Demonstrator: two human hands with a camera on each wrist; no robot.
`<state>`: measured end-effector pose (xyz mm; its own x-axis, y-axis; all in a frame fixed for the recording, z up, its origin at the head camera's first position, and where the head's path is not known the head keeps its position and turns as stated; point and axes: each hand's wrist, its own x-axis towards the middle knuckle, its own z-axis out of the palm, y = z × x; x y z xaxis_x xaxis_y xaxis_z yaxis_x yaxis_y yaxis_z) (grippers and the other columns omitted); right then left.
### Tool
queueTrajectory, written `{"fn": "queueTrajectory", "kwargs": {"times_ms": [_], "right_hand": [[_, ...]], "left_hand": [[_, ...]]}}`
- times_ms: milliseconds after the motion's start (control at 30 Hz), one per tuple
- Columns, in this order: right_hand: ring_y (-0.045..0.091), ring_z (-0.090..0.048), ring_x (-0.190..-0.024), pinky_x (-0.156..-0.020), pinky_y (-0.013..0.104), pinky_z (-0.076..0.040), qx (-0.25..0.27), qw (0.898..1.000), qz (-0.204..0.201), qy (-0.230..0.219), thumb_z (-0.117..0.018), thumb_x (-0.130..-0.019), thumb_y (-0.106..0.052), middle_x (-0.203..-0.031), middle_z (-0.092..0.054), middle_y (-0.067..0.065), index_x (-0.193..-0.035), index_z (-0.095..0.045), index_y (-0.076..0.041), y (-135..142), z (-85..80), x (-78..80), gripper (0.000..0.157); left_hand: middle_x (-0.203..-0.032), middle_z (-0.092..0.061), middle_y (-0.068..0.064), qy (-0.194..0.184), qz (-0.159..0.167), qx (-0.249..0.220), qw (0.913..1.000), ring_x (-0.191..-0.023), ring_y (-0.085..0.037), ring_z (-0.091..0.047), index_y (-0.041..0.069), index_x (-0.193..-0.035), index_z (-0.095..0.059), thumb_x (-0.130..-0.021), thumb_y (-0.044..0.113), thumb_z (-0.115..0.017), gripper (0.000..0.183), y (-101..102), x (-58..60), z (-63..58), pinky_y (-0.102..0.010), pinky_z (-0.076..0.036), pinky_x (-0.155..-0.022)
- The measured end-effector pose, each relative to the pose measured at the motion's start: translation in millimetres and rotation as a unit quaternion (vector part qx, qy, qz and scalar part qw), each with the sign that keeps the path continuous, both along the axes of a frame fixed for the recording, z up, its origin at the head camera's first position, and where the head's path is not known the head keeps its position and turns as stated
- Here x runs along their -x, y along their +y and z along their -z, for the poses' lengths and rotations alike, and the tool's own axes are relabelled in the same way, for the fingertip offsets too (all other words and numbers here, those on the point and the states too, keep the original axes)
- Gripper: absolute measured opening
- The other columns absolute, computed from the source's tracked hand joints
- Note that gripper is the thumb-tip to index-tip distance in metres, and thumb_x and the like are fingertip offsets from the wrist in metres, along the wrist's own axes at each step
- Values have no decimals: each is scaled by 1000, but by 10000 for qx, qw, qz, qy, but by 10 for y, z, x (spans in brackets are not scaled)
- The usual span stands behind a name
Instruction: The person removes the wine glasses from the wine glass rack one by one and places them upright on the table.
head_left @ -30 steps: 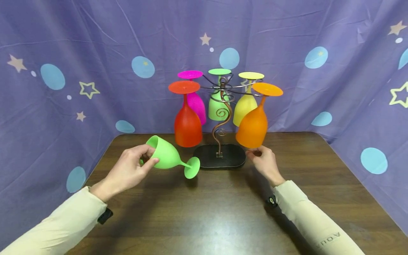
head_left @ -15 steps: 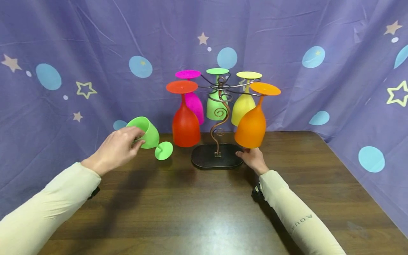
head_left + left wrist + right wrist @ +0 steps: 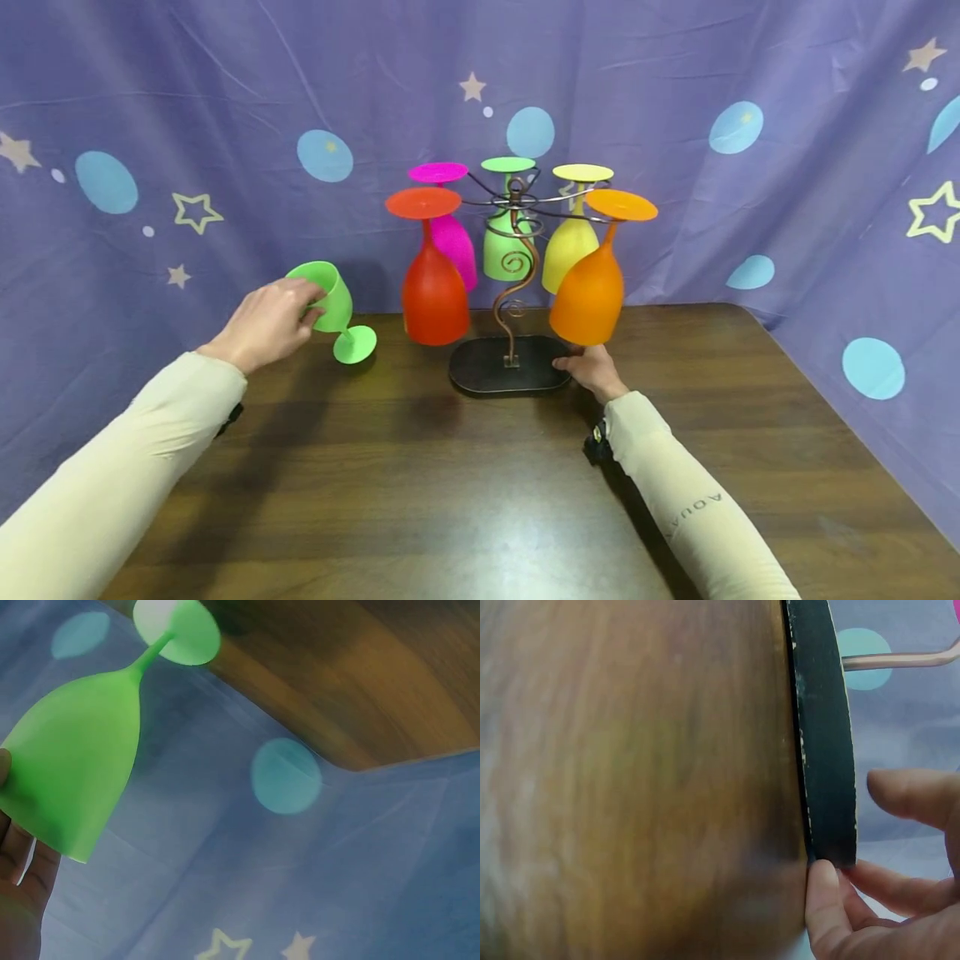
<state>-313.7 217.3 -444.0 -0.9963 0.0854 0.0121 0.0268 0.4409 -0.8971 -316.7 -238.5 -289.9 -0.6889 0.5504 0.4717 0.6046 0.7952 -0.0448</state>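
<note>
In the head view my left hand [image 3: 270, 321] pinches a light-green goblet [image 3: 337, 300] by its rim, left of the rack. The goblet is tilted, its mouth toward the hand and its foot [image 3: 184, 630] pointing away. Whether that foot touches the table I cannot tell. My right hand [image 3: 596, 371] is at the right end of the rack's black oval base [image 3: 480, 367]. In the right wrist view its fingertips [image 3: 825, 877] touch the base's end, while the thumb [image 3: 900, 791] stands just above the top face. A twisted copper stem rises from the base to wire arms.
Upside down on the rack hang a red goblet [image 3: 435, 296], a magenta one [image 3: 457, 250], another green one [image 3: 506, 250], a yellow one [image 3: 566, 250] and an orange one [image 3: 588, 296]. A purple patterned curtain [image 3: 637, 100] surrounds the brown wooden table [image 3: 450, 483].
My left hand has carried the green goblet left and farther back, away from the rack. My right hand has shifted slightly left, its thumb now over the base's end.
</note>
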Motion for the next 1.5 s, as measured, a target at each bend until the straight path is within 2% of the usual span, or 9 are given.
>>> {"fn": "queueTrajectory", "kwargs": {"times_ms": [133, 233, 433, 700, 1033, 1500], "right_hand": [[38, -43, -126, -102, 50, -38, -88, 9998, -20, -166, -74, -78, -5, -141, -44, 21, -142, -37, -5, -45, -21, 12, 74], [37, -43, -127, -104, 49, -37, -204, 9994, 59, -277, -75, -77, -6, -141, -45, 20, -143, -37, -5, -64, -30, 12, 75], [37, -43, -126, -105, 51, -35, -310, 9986, 144, -416, -75, -77, -6, -138, -47, 21, -141, -40, -5, -73, -45, 1, 73], [38, -42, -128, -105, 52, -34, -220, 9988, 94, -436, -74, -78, -3, -142, -44, 20, -142, -39, -5, -81, -38, 3, 73], [37, -42, -128, -106, 51, -34, -330, 9981, 128, -501, -74, -79, -6, -142, -44, 20, -141, -40, -4, -74, -51, 0, 71], [37, -44, -126, -105, 50, -36, -407, 9978, 171, -504, -76, -78, -7, -139, -47, 21, -140, -42, -3, -76, -36, -4, 70]], "left_hand": [[-79, -57, -8, -72, -212, 63, 9997, -75, -31, -58, 3, -91, -64, -79, -2, -65, 12, -96, 124, -10, -50, -48, -67], [-81, -59, -10, -201, -361, 38, 9991, -77, -33, -59, 2, -90, -65, -79, -1, -64, 12, -151, 192, -14, -51, -48, -69], [-84, -60, -13, -458, -705, -32, 9964, -79, -37, -59, 4, -90, -65, -80, 1, -64, 10, -240, 268, -1, -56, -46, -67], [-99, -64, -20, -697, -1142, -255, 9907, -89, -46, -60, 1, -102, -67, -82, 3, -62, 21, -363, 334, 61, -60, -45, -72], [-102, -63, -22, -827, -1176, -132, 9895, -93, -46, -59, 0, -107, -68, -81, 1, -60, 27, -382, 364, 105, -59, -46, -74], [-92, -62, -19, -824, -1175, -266, 9893, -84, -44, -59, 4, -96, -70, -79, 2, -61, 20, -400, 374, 165, -59, -45, -69]]}}
